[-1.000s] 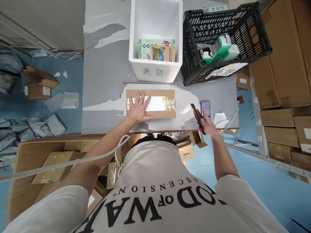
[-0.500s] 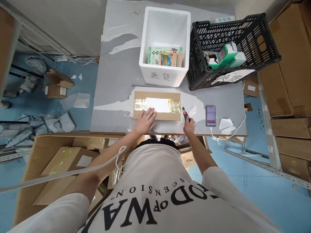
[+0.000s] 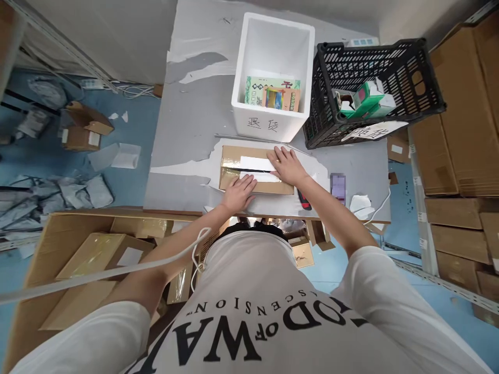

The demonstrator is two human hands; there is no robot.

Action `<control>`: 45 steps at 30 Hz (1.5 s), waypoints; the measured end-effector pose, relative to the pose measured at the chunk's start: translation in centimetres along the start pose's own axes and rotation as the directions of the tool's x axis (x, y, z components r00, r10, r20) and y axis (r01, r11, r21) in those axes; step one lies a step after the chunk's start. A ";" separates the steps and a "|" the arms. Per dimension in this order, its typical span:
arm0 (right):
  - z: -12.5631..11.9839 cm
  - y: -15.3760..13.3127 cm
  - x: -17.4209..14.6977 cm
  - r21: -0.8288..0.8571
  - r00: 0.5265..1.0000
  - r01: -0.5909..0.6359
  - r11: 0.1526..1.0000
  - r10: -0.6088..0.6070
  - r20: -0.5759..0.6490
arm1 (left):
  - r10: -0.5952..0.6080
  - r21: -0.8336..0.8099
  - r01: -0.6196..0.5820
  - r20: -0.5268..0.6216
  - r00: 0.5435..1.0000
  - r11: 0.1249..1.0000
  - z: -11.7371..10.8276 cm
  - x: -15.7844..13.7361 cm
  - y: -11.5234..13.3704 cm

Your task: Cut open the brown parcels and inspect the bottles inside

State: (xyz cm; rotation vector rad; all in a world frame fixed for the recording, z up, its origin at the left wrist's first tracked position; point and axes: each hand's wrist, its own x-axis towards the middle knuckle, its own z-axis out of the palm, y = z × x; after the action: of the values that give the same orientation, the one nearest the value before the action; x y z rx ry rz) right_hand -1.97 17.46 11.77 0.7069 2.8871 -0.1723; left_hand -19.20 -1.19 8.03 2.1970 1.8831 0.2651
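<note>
A cardboard box (image 3: pixel 231 151) with clear tape and a white label (image 3: pixel 255 163) lies on the table, close to its front edge. A dark slit runs lengthwise across its top, splitting the label. My left hand (image 3: pixel 239 193) rests on the near flap, fingers stretched out. From the right, my right hand (image 3: pixel 289 166) reaches over the box's far right part with its fingers spread on the cardboard and label. Beside the box's right end, partly under my right forearm, a red and black box cutter (image 3: pixel 304 200) lies on the table.
Behind the box stand a white foam bin (image 3: pixel 268 123) with colourful booklets (image 3: pixel 281 98) and a black plastic crate (image 3: pixel 323 130) holding green boxes (image 3: pixel 368 98). A phone (image 3: pixel 338 188) on a cable lies at right. A large carton (image 3: pixel 31 270) stands below left.
My right hand has let go of the box cutter and moved left onto the box. The top, closed before, now shows an open slit. My left hand stays at the near side.
</note>
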 end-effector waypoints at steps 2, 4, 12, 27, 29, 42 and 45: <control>-0.5 -0.3 0.3 -0.083 0.999 0.021 0.996 -0.018 0.042 | -0.012 0.003 0.012 -0.014 1.000 1.000 0.1 0.1 -0.1; -1.6 -0.1 0.6 -0.117 0.995 0.056 0.992 -0.046 0.088 | -0.026 0.005 0.026 -0.028 0.999 1.000 0.4 0.1 -0.2; -8.2 4.4 4.6 -0.031 0.984 -0.063 0.998 0.067 0.165 | -0.003 0.004 0.003 -0.033 0.999 1.000 1.7 -0.6 -0.2; -3.6 0.6 1.4 0.013 0.978 0.170 0.985 -0.167 -0.123 | 0.011 -0.065 -0.013 -0.034 0.999 0.998 -4.6 -0.8 -3.7; -3.8 -0.8 0.3 0.080 0.978 0.206 0.975 -0.209 0.026 | 0.017 -0.054 -0.017 0.002 1.000 0.998 -6.2 -0.3 -6.8; -2.9 -4.9 -3.4 0.116 0.972 -0.067 0.991 0.039 0.230 | 0.173 -0.070 -0.163 0.168 0.971 0.984 -5.1 1.5 -13.3; -2.9 -6.2 -5.1 -0.008 0.991 -0.057 0.998 0.058 0.118 | 0.154 -0.038 -0.149 0.185 0.971 0.988 -5.5 1.5 -12.9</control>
State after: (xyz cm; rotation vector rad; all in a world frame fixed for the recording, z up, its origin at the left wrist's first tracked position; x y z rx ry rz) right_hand -0.75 10.16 16.00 0.7512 2.7503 -0.1932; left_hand -32.70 2.49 9.46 2.2660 1.6094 0.1019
